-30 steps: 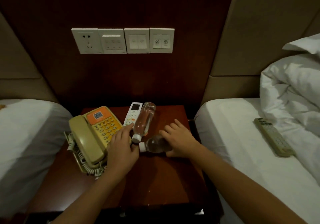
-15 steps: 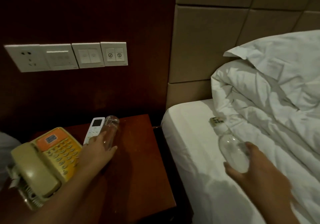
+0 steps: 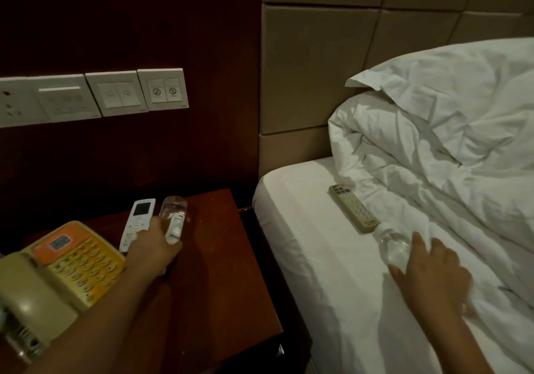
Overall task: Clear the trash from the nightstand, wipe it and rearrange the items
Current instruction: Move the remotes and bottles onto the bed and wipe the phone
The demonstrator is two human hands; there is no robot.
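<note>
On the dark wooden nightstand (image 3: 222, 275) lies a clear plastic bottle (image 3: 174, 213) with a white label, and my left hand (image 3: 153, 251) is closed around its near end. A white remote (image 3: 138, 220) lies just left of it. A yellow and orange telephone (image 3: 60, 269) fills the nightstand's left side. On the white bed to the right, my right hand (image 3: 433, 272) grips a second clear bottle (image 3: 393, 248), which rests on the sheet with its cap next to a beige remote (image 3: 354, 209).
A crumpled white duvet (image 3: 433, 154) and pillow cover the right bed's head. White switch and socket plates (image 3: 115, 93) sit on the dark wall panel above the nightstand. A narrow dark gap separates nightstand and mattress (image 3: 312, 258).
My right hand carried one bottle from the nightstand over to the bed and lowered it onto the sheet beside the beige remote. My left hand closed on the other bottle. My view swung right.
</note>
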